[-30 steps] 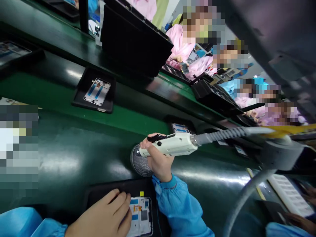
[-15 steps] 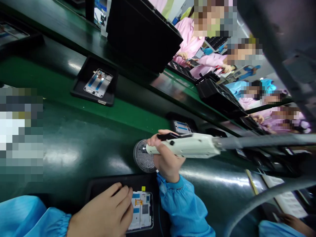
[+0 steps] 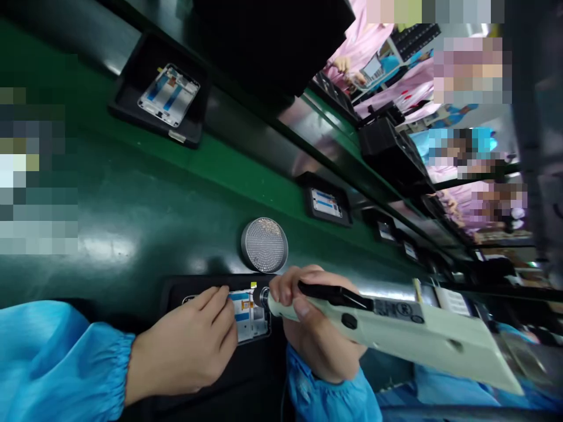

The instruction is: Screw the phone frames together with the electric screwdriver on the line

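My left hand (image 3: pixel 187 337) lies over the left part of an opened phone (image 3: pixel 253 325), its fingers bent together across it and the thumb hidden. Blue strips, an orange flex piece and a small yellow tab show on the phone. It sits in a black tray (image 3: pixel 176 287). My right hand (image 3: pixel 319 328) is wrapped round a pale green electric screwdriver (image 3: pixel 422 337) with a black lever. The screwdriver's nose is over the phone's upper right part, beside the yellow tab; whether the bit touches is hidden. Just beyond the tray stands a round, dimpled metal dish (image 3: pixel 264 245).
Another black tray (image 3: pixel 118 97) with an opened phone (image 3: pixel 169 97) is at the upper left. A further tray (image 3: pixel 347 215) holds a phone (image 3: pixel 326 203), with more trays receding right. Black bins (image 3: pixel 393 152) line the rail. Co-workers in pink sleeves (image 3: pixel 360 32) work across the line.
My right hand has brought the screwdriver from the round dish down to the phone, and the dish is uncovered. My left hand stays on the phone. The view has shifted.
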Motion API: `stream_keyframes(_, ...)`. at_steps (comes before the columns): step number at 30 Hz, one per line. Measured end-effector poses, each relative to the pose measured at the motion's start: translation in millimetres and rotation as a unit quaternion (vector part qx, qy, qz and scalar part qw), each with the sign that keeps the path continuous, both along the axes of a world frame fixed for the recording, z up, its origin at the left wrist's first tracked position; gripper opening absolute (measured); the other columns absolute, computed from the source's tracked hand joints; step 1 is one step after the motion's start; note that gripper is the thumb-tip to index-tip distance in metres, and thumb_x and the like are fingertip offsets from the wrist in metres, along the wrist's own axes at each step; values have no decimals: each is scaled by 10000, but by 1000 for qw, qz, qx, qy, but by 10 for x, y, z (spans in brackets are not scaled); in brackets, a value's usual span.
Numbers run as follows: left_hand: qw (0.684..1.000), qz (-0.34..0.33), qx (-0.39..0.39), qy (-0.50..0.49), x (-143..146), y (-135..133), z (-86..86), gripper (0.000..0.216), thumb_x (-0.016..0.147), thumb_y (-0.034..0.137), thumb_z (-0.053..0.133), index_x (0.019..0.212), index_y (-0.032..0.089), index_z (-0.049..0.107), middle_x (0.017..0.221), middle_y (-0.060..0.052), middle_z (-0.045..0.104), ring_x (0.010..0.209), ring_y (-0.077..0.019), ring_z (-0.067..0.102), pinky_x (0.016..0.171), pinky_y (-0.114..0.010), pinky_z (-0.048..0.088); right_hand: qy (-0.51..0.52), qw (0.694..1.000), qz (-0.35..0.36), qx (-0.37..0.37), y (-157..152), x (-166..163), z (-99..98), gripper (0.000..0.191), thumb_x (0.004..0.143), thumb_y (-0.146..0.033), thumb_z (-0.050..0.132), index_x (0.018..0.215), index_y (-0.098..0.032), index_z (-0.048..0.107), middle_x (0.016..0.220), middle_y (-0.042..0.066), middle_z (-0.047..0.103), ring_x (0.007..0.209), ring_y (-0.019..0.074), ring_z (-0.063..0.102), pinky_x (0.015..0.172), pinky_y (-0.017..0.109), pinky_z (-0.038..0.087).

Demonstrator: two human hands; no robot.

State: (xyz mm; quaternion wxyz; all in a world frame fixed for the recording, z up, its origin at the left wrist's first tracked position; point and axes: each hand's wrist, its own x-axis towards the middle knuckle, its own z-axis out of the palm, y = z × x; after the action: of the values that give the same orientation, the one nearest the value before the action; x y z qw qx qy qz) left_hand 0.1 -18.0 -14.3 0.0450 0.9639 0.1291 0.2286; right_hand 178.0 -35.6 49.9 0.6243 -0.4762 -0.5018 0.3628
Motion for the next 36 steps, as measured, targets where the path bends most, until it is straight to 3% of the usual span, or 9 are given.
stream_keyframes(13, 999, -3, 8, -34, 26, -39, 23, 222, 886, 205, 547, 961, 35, 669, 1043, -245, 722, 1032, -373, 689, 904, -536, 521, -3, 998, 29, -52, 42, -103, -22, 264, 808, -131, 630, 1030, -271, 658, 765, 2, 576, 684, 156, 580, 598, 357, 488)
stream_keyframes(36, 999, -1, 2, -38, 48, -28, 49, 237, 886, 211, 551, 952, 40, 701, 1025, -238, 730, 1007, -369, 700, 870, -533, 550, -2, 998, 23, -56, 58, -121, 30, 235, 797, -139, 628, 998, -256, 664, 735, -12, 545, 657, 140, 545, 592, 319, 457)
